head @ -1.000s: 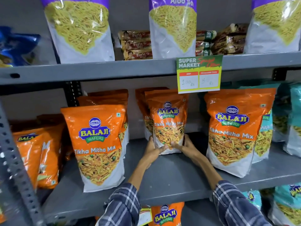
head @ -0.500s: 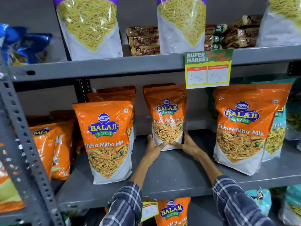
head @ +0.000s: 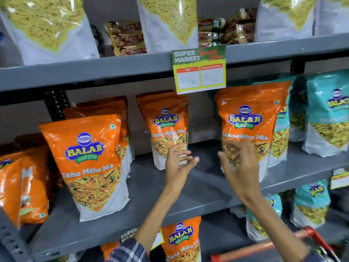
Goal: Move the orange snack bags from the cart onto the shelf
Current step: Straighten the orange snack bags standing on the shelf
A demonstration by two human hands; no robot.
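Note:
An orange Balaji snack bag (head: 166,127) stands upright at the back middle of the grey shelf (head: 151,190). My left hand (head: 178,163) hovers just in front of its lower right corner, fingers spread and empty. My right hand (head: 238,165) is open too, held in front of another orange bag (head: 249,121) at the right. A third orange bag (head: 86,163) stands at the shelf's front left, with more orange bags (head: 24,188) at the far left. The red cart handle (head: 313,241) shows at the bottom right.
Teal snack bags (head: 328,114) stand at the right. A green and yellow price tag (head: 200,70) hangs from the upper shelf edge, which holds yellow sev bags (head: 166,21) and biscuit packs. Another orange bag (head: 181,241) sits on the shelf below. A grey upright is at the bottom left.
Both hands have let go of the middle orange bag and drawn back from it, fingers spread. The bag stays upright on the shelf. The view shifted right, showing the cart handle.

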